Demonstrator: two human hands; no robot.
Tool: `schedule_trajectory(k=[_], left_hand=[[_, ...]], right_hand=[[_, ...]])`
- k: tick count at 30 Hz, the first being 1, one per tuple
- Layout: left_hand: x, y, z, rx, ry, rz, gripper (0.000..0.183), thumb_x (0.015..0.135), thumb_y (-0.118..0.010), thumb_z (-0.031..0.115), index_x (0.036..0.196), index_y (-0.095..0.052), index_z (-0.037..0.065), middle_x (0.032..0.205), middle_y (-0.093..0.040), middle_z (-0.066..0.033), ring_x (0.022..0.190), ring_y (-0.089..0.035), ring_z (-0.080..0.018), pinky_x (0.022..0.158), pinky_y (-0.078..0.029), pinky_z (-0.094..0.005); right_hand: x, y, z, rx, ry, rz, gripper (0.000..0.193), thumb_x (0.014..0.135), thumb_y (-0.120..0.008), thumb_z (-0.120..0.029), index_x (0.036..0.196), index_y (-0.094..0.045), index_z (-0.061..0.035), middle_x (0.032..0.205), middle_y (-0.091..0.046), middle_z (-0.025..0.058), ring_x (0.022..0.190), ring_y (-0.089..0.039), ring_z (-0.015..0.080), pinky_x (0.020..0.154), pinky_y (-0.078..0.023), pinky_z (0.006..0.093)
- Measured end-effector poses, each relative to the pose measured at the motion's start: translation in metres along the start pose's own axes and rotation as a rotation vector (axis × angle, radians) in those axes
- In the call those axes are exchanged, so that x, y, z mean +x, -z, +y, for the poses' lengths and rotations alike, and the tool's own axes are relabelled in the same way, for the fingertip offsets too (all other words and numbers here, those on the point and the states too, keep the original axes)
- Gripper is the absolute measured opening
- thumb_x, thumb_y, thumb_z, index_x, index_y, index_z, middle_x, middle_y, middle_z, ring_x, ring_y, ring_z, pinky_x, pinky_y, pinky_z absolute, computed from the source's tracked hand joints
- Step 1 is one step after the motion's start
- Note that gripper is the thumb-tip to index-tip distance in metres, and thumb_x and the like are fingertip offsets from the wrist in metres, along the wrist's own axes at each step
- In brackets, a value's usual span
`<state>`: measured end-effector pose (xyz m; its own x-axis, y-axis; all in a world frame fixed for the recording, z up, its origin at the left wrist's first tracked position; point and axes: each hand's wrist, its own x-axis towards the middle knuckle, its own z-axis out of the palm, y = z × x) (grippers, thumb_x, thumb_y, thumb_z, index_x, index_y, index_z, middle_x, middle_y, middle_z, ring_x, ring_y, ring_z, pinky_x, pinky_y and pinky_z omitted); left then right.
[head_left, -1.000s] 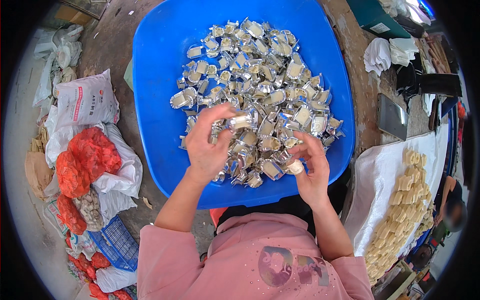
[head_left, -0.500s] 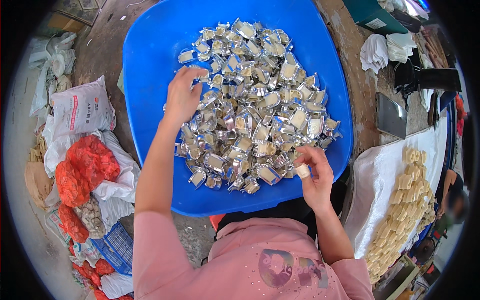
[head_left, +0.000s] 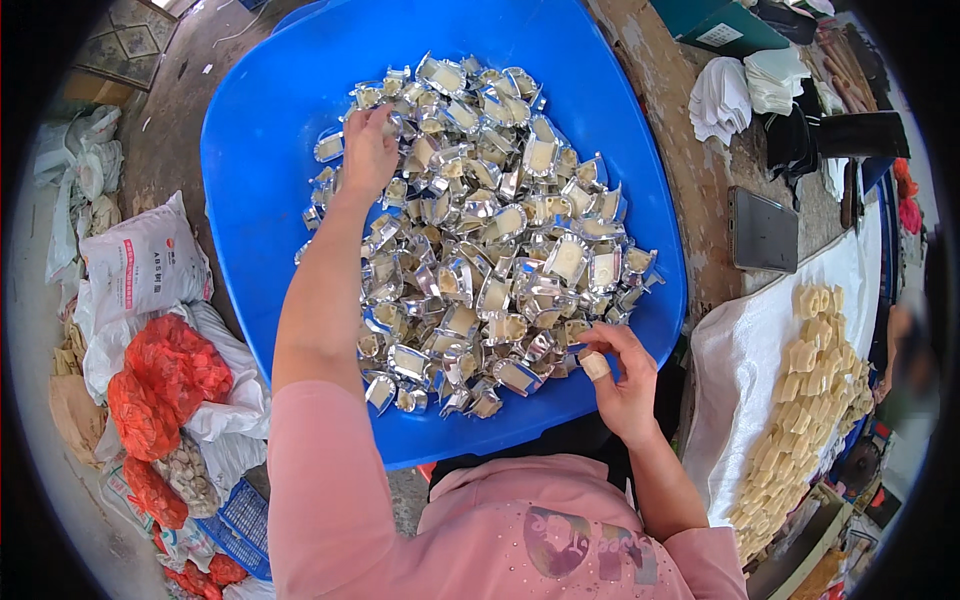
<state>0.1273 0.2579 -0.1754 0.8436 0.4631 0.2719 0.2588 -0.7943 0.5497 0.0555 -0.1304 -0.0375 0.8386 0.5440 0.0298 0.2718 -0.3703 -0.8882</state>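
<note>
A wide blue plastic tub (head_left: pixel 260 140) holds a heap of small cream blocks in shiny silver casings (head_left: pixel 490 230). At the far left of the heap, my left hand (head_left: pixel 368 158) reaches down with bent fingers drawn together. Its fingertips are among the pieces, and what they pinch is hard to make out. Over the near right part of the tub, my right hand (head_left: pixel 626 388) holds a small bare cream block (head_left: pixel 596 366) between thumb and fingers. No silver casing shows on this block.
Many bare cream blocks (head_left: pixel 795 410) lie on a white sheet (head_left: pixel 722 365) at the right. Beyond it are a dark phone (head_left: pixel 764 230) and folded white gloves (head_left: pixel 720 98). On the left lie a printed white sack (head_left: pixel 150 262), red bags (head_left: pixel 175 365) and a blue crate (head_left: pixel 238 525).
My left hand has moved farther away across the heap. The right hand still holds the cream block near the tub's edge. The whole view has shifted, so the tub appears lower and more left.
</note>
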Motion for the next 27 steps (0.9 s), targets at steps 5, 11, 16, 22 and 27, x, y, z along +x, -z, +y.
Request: schedule_trajectory(k=[5,11,16,22,27], left_hand=[[-0.042,0.064,0.064,-0.205,-0.127,-0.019,0.041,0.079,-0.054,-0.008,0.116,-0.061,0.008,0.100,-0.054,-0.0141,0.084,-0.056,-0.0270,0.075,-0.047,-0.0342],[-0.120,0.125,0.163,-0.470,-0.071,-0.194,0.032,0.076,-0.065,-0.006,0.105,-0.061,0.007,0.094,-0.064,-0.0096,0.079,-0.063,-0.0207,0.070,-0.051,-0.0284],[-0.155,0.125,0.188,-0.683,-0.261,-0.072,0.037,0.069,-0.071,-0.008,0.101,-0.059,0.005,0.095,-0.067,-0.0142,0.076,-0.067,-0.0227,0.062,-0.054,-0.0284],[-0.173,0.123,0.216,-0.865,-0.304,-0.002,0.020,0.074,-0.071,-0.006,0.091,-0.063,0.001,0.092,-0.066,-0.0182,0.076,-0.067,-0.0243,0.061,-0.054,-0.0289],[-0.183,0.120,0.239,-0.930,-0.200,0.021,0.018,0.077,-0.071,-0.004,0.092,-0.062,0.000,0.088,-0.065,-0.0176,0.074,-0.066,-0.0223,0.060,-0.053,-0.0278]], right_hand=[[0.013,0.000,-0.010,0.043,0.054,-0.016,0.042,0.075,-0.064,0.010,0.114,-0.056,-0.0041,0.096,-0.065,0.0112,0.076,-0.059,0.0203,0.069,-0.049,0.0305],[0.040,-0.010,-0.037,-0.010,0.304,0.003,0.040,0.073,-0.067,0.007,0.110,-0.060,-0.0052,0.104,-0.062,0.0119,0.090,-0.056,0.0285,0.075,-0.047,0.0331],[0.036,-0.012,-0.054,0.125,0.368,-0.018,0.038,0.073,-0.068,0.006,0.108,-0.063,-0.0080,0.107,-0.060,0.0127,0.091,-0.054,0.0278,0.072,-0.047,0.0330],[0.011,-0.016,-0.052,0.344,0.354,-0.009,0.031,0.079,-0.055,0.012,0.103,-0.056,-0.0068,0.107,-0.050,0.0150,0.094,-0.049,0.0262,0.080,-0.043,0.0344],[-0.002,-0.022,-0.056,0.614,0.208,0.047,0.025,0.085,-0.052,0.009,0.104,-0.051,-0.0077,0.105,-0.043,0.0100,0.094,-0.044,0.0188,0.083,-0.039,0.0300]])
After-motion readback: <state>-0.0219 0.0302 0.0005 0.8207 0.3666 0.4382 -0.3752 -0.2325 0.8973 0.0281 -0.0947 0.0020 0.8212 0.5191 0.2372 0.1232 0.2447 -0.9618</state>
